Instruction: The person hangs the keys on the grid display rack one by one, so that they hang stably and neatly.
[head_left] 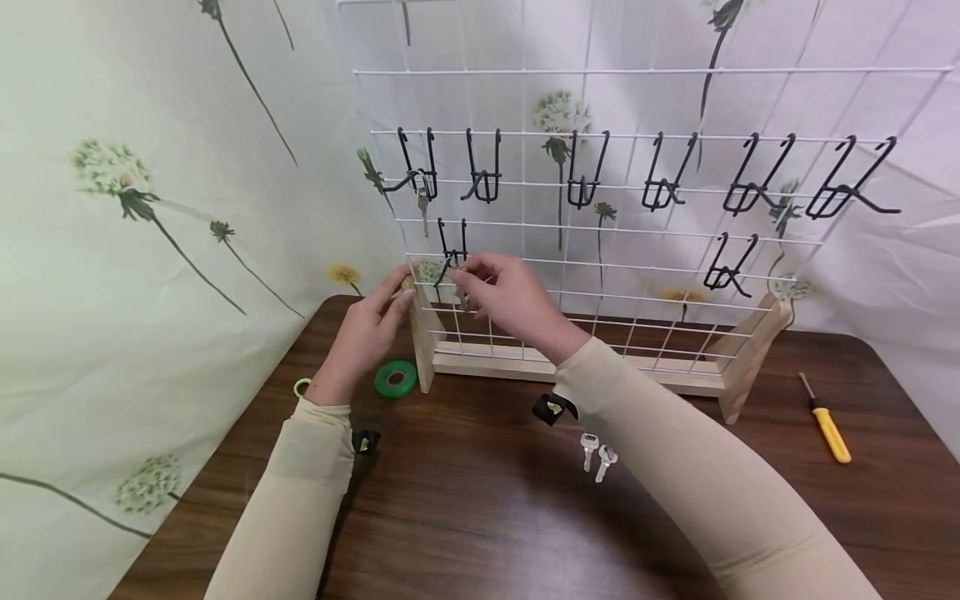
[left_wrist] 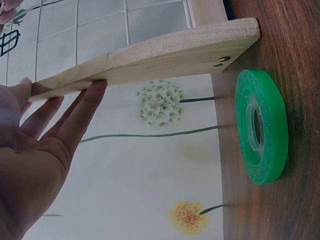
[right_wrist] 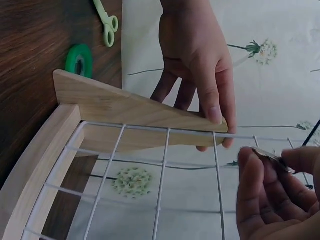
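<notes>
The left hand [head_left: 366, 333] grips tapered wooden support [head_left: 422, 342]; right hand [head_left: 513, 302] pinches metal key [head_left: 462, 301].

Room to pass lies above the dark brown wooden worktop [head_left: 450, 500] between the beige-sleeved forearms [head_left: 288, 492], while the white wire grid [head_left: 633, 136], jutting black metal hooks [head_left: 486, 175] and pale wooden left upright [head_left: 422, 342] block the far side.

Keys [head_left: 588, 450]: shiny metal | hooks [head_left: 454, 252]: smooth metal | stand [left_wrist: 170, 57]: smooth matt wood | grid [head_left: 587, 72]: coated metal wire | tape roll [left_wrist: 276, 140] gleams, plastic | tabletop [head_left: 450, 500] shines, wood-grained | sleeves [head_left: 675, 458]: matt cloth | screwdriver handle [head_left: 831, 435]: smooth plastic
</notes>
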